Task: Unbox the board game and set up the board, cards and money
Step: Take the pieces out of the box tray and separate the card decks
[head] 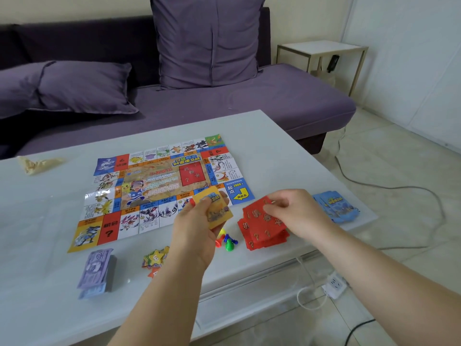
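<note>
Head view: card-sorting step, board already laid out.
Board (162, 188) flat mid-frame on table (274, 136). Left hand (197, 231) grips yellow deck (215, 208); right hand (294, 211) pinches top of red cards (259, 231) lower right. Blue cards (335, 207) right, money (97, 273) lower left. Next, probably: square the decks, place on board. No box visible.

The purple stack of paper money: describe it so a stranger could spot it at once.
Start at the white table and find the colourful game board spread on it. Just off the board's near left corner lies the purple stack of paper money. It is the only purple pile; the star-shaped tokens to its right are multicoloured.
</note>
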The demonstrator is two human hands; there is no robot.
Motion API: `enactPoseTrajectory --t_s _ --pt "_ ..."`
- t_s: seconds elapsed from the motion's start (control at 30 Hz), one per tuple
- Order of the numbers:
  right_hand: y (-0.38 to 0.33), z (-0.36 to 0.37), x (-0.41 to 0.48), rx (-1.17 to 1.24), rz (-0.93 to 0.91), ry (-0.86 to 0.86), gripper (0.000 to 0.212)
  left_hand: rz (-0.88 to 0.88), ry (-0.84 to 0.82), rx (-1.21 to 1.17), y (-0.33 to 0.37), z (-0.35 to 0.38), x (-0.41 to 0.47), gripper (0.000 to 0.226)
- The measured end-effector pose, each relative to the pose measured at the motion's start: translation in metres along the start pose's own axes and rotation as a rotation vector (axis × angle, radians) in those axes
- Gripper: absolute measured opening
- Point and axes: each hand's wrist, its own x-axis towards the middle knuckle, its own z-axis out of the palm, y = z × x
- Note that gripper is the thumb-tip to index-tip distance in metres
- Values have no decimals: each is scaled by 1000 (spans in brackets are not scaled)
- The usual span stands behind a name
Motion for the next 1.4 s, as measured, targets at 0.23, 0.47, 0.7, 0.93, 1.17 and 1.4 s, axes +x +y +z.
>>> enactPoseTrajectory --t_s 0.23,0.47,0.7,0.93,1.17,1.4 --pt "-1 5 -6 -354 -90 39 41 -87 -169 -38 -7 9 -11 21" --pt "-17 -11 -18 46 -67 -102 21 -56 -361 62 -23 22 -21 18" --pt "6 -48 3 110 -15 73 9 -57 -292 9 -29 37 -15 23" --pt "41 -52 11 -353 -19 101 37 270 -81 617 -37 34 3 16" --pt "35 -47 5 -637 -141 161 34 652 -180 1279 -46 36 0 29" --pt "28 -40 0 -589 -207 135 18 751 -108 1689 -52 31 5 19"
